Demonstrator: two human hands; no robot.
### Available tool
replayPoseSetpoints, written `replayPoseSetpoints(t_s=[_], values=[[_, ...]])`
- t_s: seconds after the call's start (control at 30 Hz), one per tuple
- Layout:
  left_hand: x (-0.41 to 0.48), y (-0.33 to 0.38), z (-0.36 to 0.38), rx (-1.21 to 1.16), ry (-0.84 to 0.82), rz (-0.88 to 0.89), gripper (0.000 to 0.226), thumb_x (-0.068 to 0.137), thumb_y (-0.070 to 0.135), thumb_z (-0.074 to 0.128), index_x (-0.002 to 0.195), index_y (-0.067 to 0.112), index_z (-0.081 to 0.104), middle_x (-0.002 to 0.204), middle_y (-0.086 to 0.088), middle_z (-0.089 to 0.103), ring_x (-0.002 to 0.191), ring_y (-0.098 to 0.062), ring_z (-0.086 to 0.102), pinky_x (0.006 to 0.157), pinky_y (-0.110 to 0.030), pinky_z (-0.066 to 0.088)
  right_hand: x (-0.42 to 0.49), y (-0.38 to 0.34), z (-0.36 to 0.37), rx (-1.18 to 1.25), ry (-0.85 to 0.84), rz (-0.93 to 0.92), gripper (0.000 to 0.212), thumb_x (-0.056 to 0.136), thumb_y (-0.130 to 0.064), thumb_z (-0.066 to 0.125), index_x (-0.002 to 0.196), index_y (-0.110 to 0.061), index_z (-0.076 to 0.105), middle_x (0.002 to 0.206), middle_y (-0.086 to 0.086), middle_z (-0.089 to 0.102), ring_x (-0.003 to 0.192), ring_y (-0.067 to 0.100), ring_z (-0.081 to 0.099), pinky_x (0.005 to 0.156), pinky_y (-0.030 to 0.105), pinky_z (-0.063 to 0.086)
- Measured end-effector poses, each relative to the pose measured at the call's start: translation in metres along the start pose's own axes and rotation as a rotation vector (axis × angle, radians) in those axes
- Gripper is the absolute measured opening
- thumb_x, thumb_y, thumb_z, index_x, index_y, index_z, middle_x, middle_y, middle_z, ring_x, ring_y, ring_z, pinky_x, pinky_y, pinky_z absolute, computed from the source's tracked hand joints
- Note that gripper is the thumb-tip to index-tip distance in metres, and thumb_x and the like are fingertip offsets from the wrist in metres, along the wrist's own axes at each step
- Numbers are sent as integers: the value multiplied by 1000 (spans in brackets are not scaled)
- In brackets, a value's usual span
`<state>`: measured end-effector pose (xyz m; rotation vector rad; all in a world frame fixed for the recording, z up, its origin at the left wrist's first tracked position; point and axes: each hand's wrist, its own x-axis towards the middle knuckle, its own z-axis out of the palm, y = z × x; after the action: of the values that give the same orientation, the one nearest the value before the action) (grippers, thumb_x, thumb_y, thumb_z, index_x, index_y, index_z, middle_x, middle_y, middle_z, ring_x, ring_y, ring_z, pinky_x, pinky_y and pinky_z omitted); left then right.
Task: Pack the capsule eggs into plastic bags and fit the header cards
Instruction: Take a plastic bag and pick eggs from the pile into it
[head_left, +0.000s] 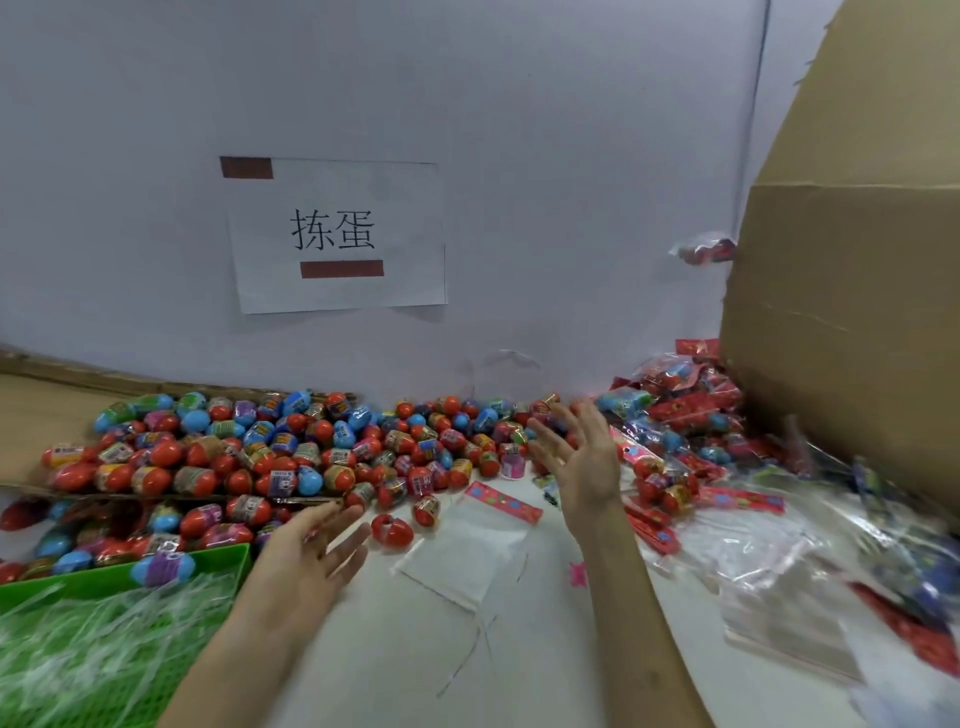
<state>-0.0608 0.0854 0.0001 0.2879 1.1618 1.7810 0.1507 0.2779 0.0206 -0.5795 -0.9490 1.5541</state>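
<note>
A big heap of red and blue capsule eggs (270, 447) covers the back of the white table. One red egg (392, 529) lies apart at the front. A clear plastic bag (462, 551) with a red header card (503, 501) on its top edge lies flat in the middle. My left hand (311, 551) hovers open, fingers spread, just left of the lone egg. My right hand (576, 457) is raised with its palm facing left and its fingers straight, in front of the heap. Neither hand holds anything.
A green basket (218, 564) with clear film and one blue egg stands at the front left. Packed bags (680, 405) pile at the right by a large cardboard box (852, 312). Empty bags (779, 613) lie front right. A paper sign (337, 234) hangs on the wall.
</note>
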Motion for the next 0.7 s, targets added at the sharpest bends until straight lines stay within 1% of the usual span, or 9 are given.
replayPoseSetpoints(t_s=[0.1, 0.13, 0.2, 0.3, 0.37, 0.43, 0.5, 0.57, 0.7], values=[[-1, 2, -1, 14, 4, 15, 15, 105, 17, 51, 102, 10, 64, 107, -10, 73, 102, -28, 67, 82, -38, 51, -6, 11, 14, -237, 21, 8, 34, 103, -21, 57, 136, -21, 55, 121, 9, 71, 89, 26, 76, 84, 42, 59], [-1, 3, -1, 20, 8, 20, 15, 105, 18, 52, 102, 10, 64, 107, -10, 74, 101, -28, 68, 82, -38, 51, -7, 14, 15, -343, 24, -14, 29, 102, -16, 58, 131, -19, 60, 118, 9, 72, 88, 26, 75, 83, 42, 59], [-2, 4, 0, 34, 10, 29, 14, 104, 18, 53, 103, 10, 64, 106, -10, 74, 100, -27, 68, 81, -38, 51, -9, 19, 14, -605, 37, -81, 22, 99, -12, 61, 120, -19, 67, 117, 8, 71, 97, 23, 72, 89, 41, 59], [-3, 4, 1, 65, 12, 35, 14, 104, 18, 53, 106, 10, 64, 108, -9, 74, 103, -28, 68, 81, -39, 51, -15, 28, 10, -986, -101, -68, 30, 93, -21, 72, 123, -20, 70, 126, -1, 64, 116, 19, 61, 100, 36, 51], [-3, 4, 2, 84, 13, 35, 14, 104, 19, 54, 108, 10, 64, 111, -9, 74, 106, -29, 68, 81, -39, 51, -20, 36, 11, -1218, -246, 45, 41, 88, -31, 78, 127, -25, 68, 131, -6, 57, 119, 16, 57, 105, 41, 48], [-3, 4, 2, 97, 18, 35, 13, 104, 19, 55, 107, 11, 65, 112, -9, 74, 106, -28, 68, 81, -39, 51, -23, 43, 13, -1399, -320, 73, 40, 85, -35, 80, 123, -30, 71, 132, -8, 60, 119, 16, 56, 106, 47, 44], [-2, 4, 1, 97, 25, 35, 13, 104, 20, 55, 106, 12, 65, 112, -8, 74, 105, -27, 68, 80, -38, 51, -24, 48, 14, -1457, -303, 17, 33, 83, -38, 80, 115, -32, 74, 129, -9, 63, 118, 16, 55, 107, 49, 40], [-2, 4, 1, 101, 29, 35, 12, 104, 20, 55, 106, 13, 65, 112, -8, 75, 103, -27, 69, 80, -38, 51, -23, 50, 11, -1427, -268, -17, 26, 83, -38, 80, 109, -33, 77, 127, -10, 65, 115, 14, 55, 107, 49, 41], [-1, 3, -1, 111, 37, 39, 13, 104, 21, 55, 104, 13, 66, 112, -8, 75, 101, -26, 69, 78, -37, 51, -22, 54, 10, -1418, -226, -41, 18, 88, -38, 77, 104, -32, 79, 126, -11, 67, 117, 13, 55, 107, 49, 41]])
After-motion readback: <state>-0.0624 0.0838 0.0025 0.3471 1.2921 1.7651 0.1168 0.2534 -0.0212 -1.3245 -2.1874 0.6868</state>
